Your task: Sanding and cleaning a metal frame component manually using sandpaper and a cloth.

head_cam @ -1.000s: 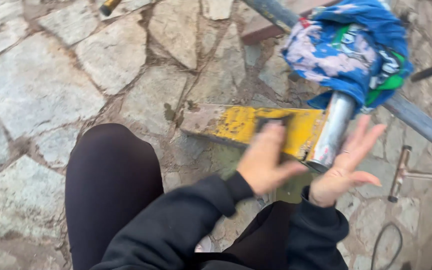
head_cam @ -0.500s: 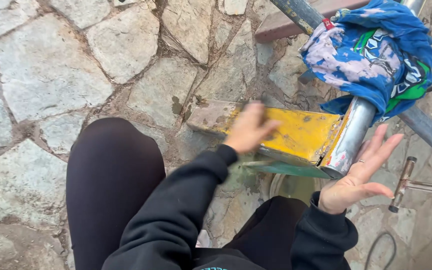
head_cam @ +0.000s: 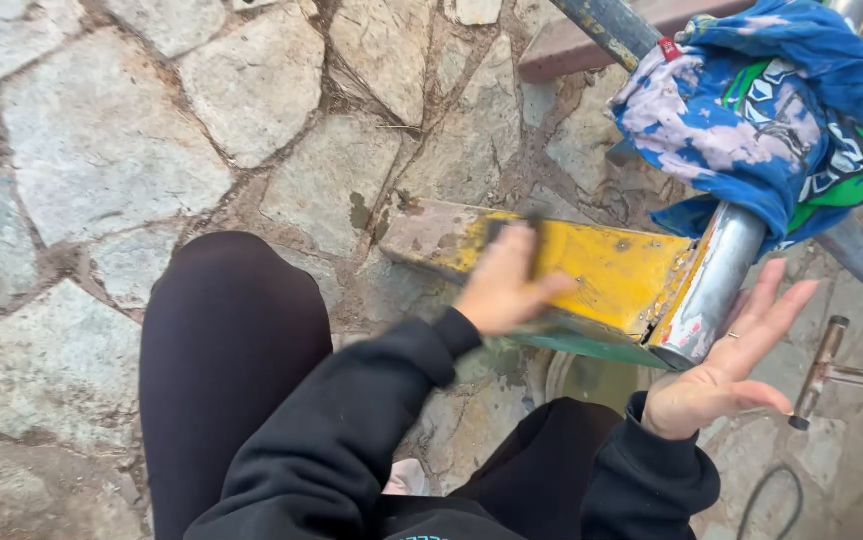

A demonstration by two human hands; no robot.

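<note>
A yellow metal plate with worn, rusty patches is fixed to a silver tube. My left hand, blurred by motion, presses a small dark pad against the plate's yellow face. My right hand is held palm up with spread fingers beside the lower end of the tube, holding nothing. A blue, green and white stained cloth is draped over the upper part of the tube. My knees in black trousers are below.
Irregular stone paving covers the ground. A dark steel bar runs diagonally at the right. A thin metal rod with a handle lies at the right edge, and a dark cable curls below it.
My left hand has slid back and forth along the yellow plate: left at 0.5 s, now back toward the middle. My right hand stayed open beside the tube.
</note>
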